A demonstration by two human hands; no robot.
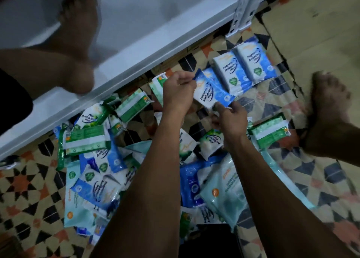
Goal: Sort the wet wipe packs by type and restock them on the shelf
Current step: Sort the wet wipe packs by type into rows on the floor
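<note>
over the patterned floor mat (253, 105), left hand (178, 91) and right hand (229, 119) pinch opposite ends of a blue-white soft plastic wipe pack (211, 93), beside the sorted blue row (243, 68). probably light, squashy and slick; grip the sealed end seams.

Shelf (136, 33): white surface lying mostly bare, a foot (78, 41) occupying its left part. Upright post (243, 8): blocking the shelf's right end. Floor pile of packs (101, 160): crowding the space under and left of both forearms, running up to the shelf edge. Row of blue packs (245, 66): standing right of the hands (178, 94). Patterned floor (272, 100) between row and second foot (329, 109): showing open.
</note>
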